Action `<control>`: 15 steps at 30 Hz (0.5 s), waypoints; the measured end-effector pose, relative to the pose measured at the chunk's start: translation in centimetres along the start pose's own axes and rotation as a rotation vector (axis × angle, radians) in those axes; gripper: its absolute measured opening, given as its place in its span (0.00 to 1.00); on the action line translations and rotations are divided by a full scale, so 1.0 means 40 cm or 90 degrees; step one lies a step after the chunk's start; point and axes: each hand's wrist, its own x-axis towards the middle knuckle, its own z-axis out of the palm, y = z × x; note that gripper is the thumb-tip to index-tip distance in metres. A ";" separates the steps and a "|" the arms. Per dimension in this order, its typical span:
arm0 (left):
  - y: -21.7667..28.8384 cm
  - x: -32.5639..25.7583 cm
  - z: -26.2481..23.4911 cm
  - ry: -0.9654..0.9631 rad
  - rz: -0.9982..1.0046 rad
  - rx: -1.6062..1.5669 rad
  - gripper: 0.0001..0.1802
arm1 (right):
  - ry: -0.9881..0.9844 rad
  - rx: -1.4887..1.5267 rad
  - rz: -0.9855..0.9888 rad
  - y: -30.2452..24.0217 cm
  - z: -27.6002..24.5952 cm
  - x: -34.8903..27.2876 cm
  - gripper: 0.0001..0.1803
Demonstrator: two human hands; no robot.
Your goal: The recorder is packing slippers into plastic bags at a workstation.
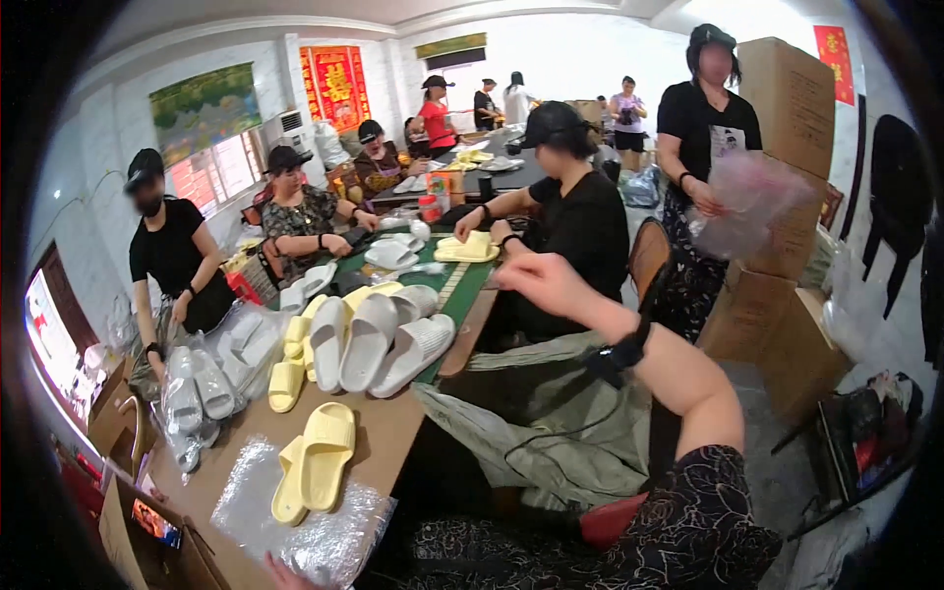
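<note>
A pair of yellow slippers (328,455) lies on a clear plastic bag (246,497) at the near end of the table. Only part of my left hand (285,572) shows at the lower edge, beside that bag, its visible fingers stretched out and apart. Out over the table's right side, my right hand (551,287) is raised with the fingers curled and pressed together; whatever they may hold is too small to make out. Grey slippers (372,342) and more yellow slippers (286,383) are heaped in the middle of the table, farther from me.
Bagged grey slippers (192,388) lie at the table's left edge, by a standing person (172,246). A seated person (580,216) works beyond my right hand. A greenish sack (551,413) hangs open along the table's right side. Cardboard boxes (787,147) are stacked at the right.
</note>
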 end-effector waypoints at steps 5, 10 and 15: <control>0.103 -0.043 0.005 0.080 0.206 0.096 0.26 | 0.265 0.260 0.499 0.246 -0.378 -0.249 0.26; 0.289 -0.149 0.237 -0.196 0.618 0.463 0.23 | 0.653 0.768 0.430 0.402 -0.592 -0.586 0.36; 0.526 -0.375 0.669 -0.691 0.775 0.374 0.59 | 0.744 0.999 0.324 0.294 -0.559 -0.623 0.42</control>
